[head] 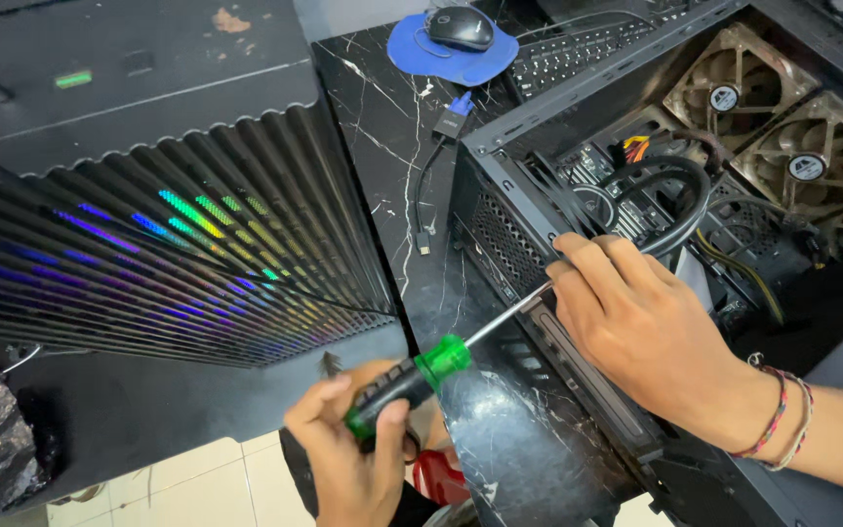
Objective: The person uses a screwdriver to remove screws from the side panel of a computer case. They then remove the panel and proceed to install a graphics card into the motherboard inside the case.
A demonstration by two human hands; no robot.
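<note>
My left hand grips the black and green handle of a screwdriver near the bottom of the head view. Its metal shaft runs up and right to the rear edge of an open black computer case. My right hand rests on that rear edge, fingers pinched around the shaft's tip; the tip itself is hidden under the fingers. Inside the case I see black coiled tubing and two brown fans. Braided bracelets sit on my right wrist.
A ribbed black panel with rainbow reflections lies to the left on the dark marbled table. A black mouse on a blue pad, a keyboard and a small cabled adapter sit at the back. White floor tiles show below.
</note>
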